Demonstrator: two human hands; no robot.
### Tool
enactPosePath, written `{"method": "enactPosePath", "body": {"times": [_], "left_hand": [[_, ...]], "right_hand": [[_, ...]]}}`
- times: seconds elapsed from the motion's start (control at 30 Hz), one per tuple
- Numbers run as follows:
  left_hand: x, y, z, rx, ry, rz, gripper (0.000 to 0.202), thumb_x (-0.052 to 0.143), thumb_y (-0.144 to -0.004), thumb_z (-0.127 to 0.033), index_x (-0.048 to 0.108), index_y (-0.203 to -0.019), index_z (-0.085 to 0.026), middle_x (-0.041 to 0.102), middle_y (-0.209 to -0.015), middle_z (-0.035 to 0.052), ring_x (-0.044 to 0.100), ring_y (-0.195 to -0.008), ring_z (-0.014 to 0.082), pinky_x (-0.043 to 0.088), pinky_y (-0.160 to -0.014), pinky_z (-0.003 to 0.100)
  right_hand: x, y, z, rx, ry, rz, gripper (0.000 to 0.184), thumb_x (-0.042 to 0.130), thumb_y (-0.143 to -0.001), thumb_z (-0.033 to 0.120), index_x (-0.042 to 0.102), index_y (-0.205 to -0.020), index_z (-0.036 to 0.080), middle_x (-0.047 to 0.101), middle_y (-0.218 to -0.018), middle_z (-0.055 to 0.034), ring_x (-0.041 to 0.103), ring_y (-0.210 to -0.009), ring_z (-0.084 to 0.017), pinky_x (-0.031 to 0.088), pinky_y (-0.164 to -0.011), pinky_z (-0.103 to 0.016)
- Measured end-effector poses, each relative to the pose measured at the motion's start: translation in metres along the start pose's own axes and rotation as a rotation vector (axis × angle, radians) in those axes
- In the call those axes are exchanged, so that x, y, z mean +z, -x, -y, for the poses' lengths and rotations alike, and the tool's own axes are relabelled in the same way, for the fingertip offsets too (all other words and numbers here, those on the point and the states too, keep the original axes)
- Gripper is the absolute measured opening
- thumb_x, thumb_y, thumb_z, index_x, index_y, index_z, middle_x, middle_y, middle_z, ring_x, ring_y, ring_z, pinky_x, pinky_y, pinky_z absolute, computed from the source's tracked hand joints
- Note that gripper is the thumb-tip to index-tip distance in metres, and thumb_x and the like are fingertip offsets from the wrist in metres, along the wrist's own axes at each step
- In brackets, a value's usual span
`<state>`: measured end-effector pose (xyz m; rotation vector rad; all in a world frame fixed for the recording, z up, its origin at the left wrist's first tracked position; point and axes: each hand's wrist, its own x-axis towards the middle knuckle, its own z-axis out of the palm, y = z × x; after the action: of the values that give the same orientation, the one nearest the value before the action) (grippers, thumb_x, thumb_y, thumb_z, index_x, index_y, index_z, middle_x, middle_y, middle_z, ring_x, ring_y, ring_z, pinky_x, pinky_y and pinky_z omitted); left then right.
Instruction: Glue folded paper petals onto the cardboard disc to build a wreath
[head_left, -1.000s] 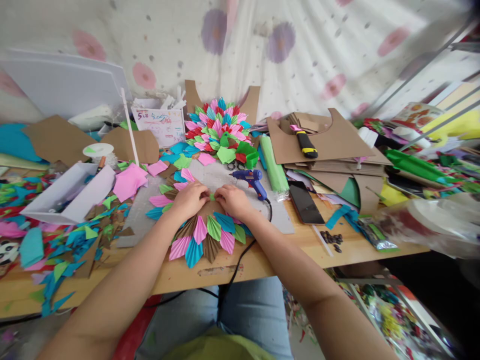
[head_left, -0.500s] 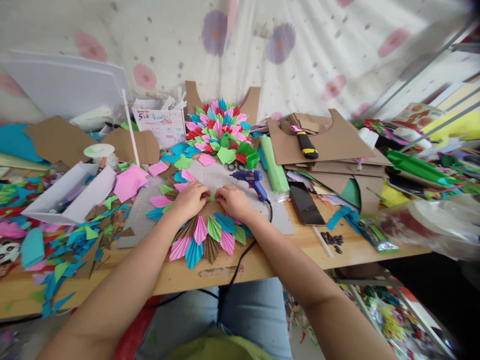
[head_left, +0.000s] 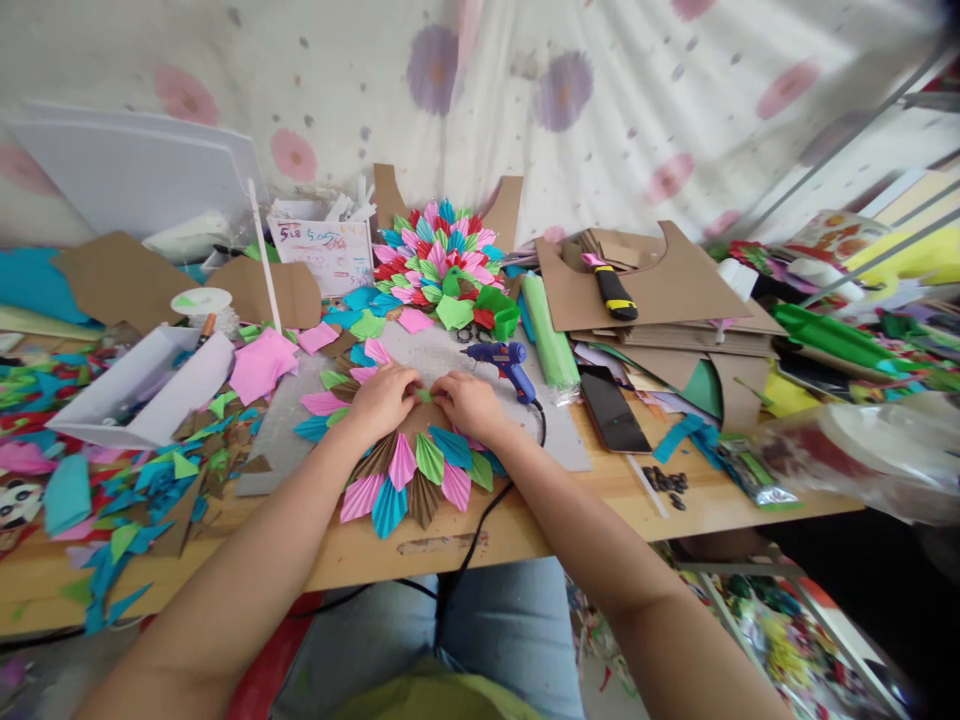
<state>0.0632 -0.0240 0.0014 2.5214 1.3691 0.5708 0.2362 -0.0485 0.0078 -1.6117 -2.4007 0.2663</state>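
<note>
Both my hands rest on a round paper flower (head_left: 409,470) made of pleated pink, blue, green and brown petals, lying on a grey mat (head_left: 559,440) at the table's front. My left hand (head_left: 384,398) and my right hand (head_left: 466,403) have their fingers curled and pinch a small green paper piece (head_left: 425,396) between them at the flower's middle. A blue glue gun (head_left: 504,362) lies just right of my right hand, its black cord running off the table edge.
A finished paper flower (head_left: 439,258) leans at the back. Cardboard sheets (head_left: 652,285) with a black-and-yellow knife (head_left: 615,292), a dark phone (head_left: 606,408), a green roll (head_left: 547,340), a white box (head_left: 139,385) and scattered paper scraps (head_left: 135,480) surround the mat.
</note>
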Motion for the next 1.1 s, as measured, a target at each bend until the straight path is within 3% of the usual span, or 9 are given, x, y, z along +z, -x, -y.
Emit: {"method": "enactPosePath", "body": {"times": [0.23, 0.37, 0.5, 0.6, 0.77, 0.97, 1.1], "left_hand": [[0.001, -0.002, 0.001, -0.065, 0.030, 0.024, 0.017, 0.061, -0.072, -0.017, 0.062, -0.089, -0.018, 0.065, -0.086, 0.0059, 0.059, -0.090, 0.0221, 0.046, -0.079, 0.034], [-0.017, -0.001, 0.007, -0.166, 0.289, 0.032, 0.022, 0.056, -0.077, -0.026, 0.061, -0.098, -0.020, 0.067, -0.087, 0.0028, 0.062, -0.080, 0.0175, 0.048, -0.075, 0.031], [-0.039, 0.003, 0.022, -0.283, 0.489, -0.285, 0.026, 0.051, -0.080, -0.036, 0.060, -0.097, -0.018, 0.067, -0.089, 0.0035, 0.062, -0.083, 0.0163, 0.049, -0.078, 0.029], [-0.042, 0.005, 0.028, -0.333, 0.494, -0.392, 0.024, 0.053, -0.078, -0.036, 0.061, -0.092, -0.017, 0.067, -0.089, 0.0040, 0.062, -0.083, 0.0160, 0.049, -0.079, 0.029], [-0.033, 0.005, 0.021, -0.254, 0.441, -0.295, 0.022, 0.056, -0.077, -0.035, 0.062, -0.090, -0.018, 0.068, -0.092, 0.0043, 0.062, -0.086, 0.0166, 0.049, -0.078, 0.029], [-0.031, 0.005, 0.022, -0.239, 0.416, -0.287, 0.024, 0.056, -0.077, -0.036, 0.062, -0.091, -0.017, 0.068, -0.092, 0.0051, 0.062, -0.083, 0.0163, 0.050, -0.076, 0.029], [-0.025, 0.006, 0.021, -0.152, 0.401, -0.184, 0.025, 0.052, -0.079, -0.035, 0.062, -0.093, -0.017, 0.066, -0.094, 0.0054, 0.061, -0.083, 0.0165, 0.049, -0.077, 0.031]], "right_hand": [[0.001, -0.001, 0.000, -0.003, 0.001, -0.003, 0.022, 0.048, -0.087, 0.020, 0.066, -0.101, 0.020, 0.065, -0.099, -0.0059, 0.058, -0.095, -0.018, 0.041, -0.080, -0.025], [-0.001, 0.000, 0.001, -0.016, -0.003, -0.010, 0.021, 0.048, -0.087, 0.019, 0.067, -0.098, 0.019, 0.065, -0.097, -0.0056, 0.058, -0.095, -0.018, 0.041, -0.079, -0.025], [-0.002, 0.000, 0.002, -0.018, -0.002, -0.003, 0.020, 0.049, -0.087, 0.019, 0.066, -0.097, 0.019, 0.064, -0.098, -0.0058, 0.057, -0.096, -0.018, 0.041, -0.078, -0.025], [-0.002, 0.001, 0.002, -0.015, -0.001, -0.005, 0.021, 0.048, -0.087, 0.019, 0.066, -0.098, 0.019, 0.063, -0.100, -0.0058, 0.056, -0.097, -0.018, 0.041, -0.078, -0.025], [-0.003, 0.001, 0.002, -0.010, -0.005, -0.005, 0.021, 0.047, -0.087, 0.018, 0.066, -0.097, 0.019, 0.062, -0.103, -0.0057, 0.056, -0.097, -0.017, 0.041, -0.079, -0.025], [-0.002, 0.002, 0.002, -0.006, 0.006, -0.008, 0.021, 0.047, -0.087, 0.018, 0.066, -0.093, 0.019, 0.062, -0.100, -0.0056, 0.057, -0.095, -0.017, 0.042, -0.076, -0.024], [-0.002, 0.001, 0.002, -0.007, 0.003, -0.006, 0.020, 0.047, -0.087, 0.017, 0.066, -0.095, 0.019, 0.062, -0.100, -0.0058, 0.057, -0.094, -0.017, 0.042, -0.076, -0.025]]}}
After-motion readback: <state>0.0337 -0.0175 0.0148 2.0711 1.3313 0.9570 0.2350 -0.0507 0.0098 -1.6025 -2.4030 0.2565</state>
